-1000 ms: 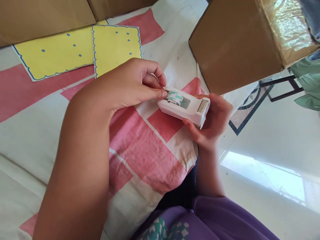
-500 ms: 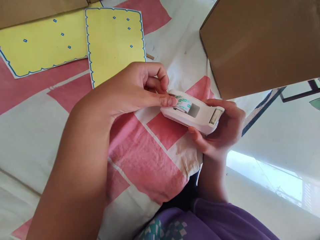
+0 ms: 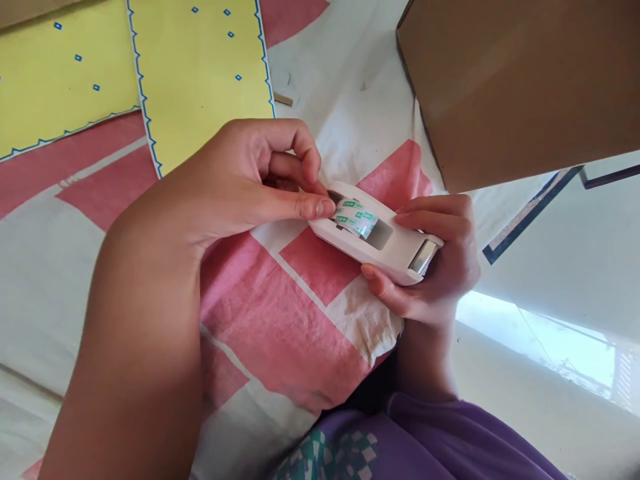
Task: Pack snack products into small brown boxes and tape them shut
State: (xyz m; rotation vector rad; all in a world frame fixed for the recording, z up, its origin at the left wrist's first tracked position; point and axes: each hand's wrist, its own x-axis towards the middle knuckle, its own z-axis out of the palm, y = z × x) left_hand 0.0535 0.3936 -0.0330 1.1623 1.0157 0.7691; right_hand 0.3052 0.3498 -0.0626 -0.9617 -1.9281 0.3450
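Currently, on my remote view, both hands work above the red-and-white patched cloth [image 3: 290,333], near its right edge. Right hand [image 3: 445,247]: grip holding the white tape dispenser [image 3: 393,257], thumb on one flank, fingers on the other, close to the serrated metal cutter [image 3: 424,259]. Dispenser tilted, cutter end toward the cloth's right edge; I cannot tell whether its underside touches the cloth. Green-printed tape roll [image 3: 357,217] sits in its well at the opposite end. Left hand [image 3: 265,167]: grip narrow, thumb at the roll's side, fingers curled; I cannot tell whether any tape is pinched.

Surroundings: yellow sheet with blue border [image 3: 200,67] on the cloth beyond the left wrist, overlapping a second yellow sheet [image 3: 45,100] farther left. Small brown strip [image 3: 283,99] just beside the first sheet's right side. Large cardboard box [image 3: 520,87] along the cloth's right edge, past the right hand. Pale glossy floor [image 3: 550,253] beyond that edge, sunlit patch on it. Purple garment [image 3: 435,447] by the cloth's near right corner.
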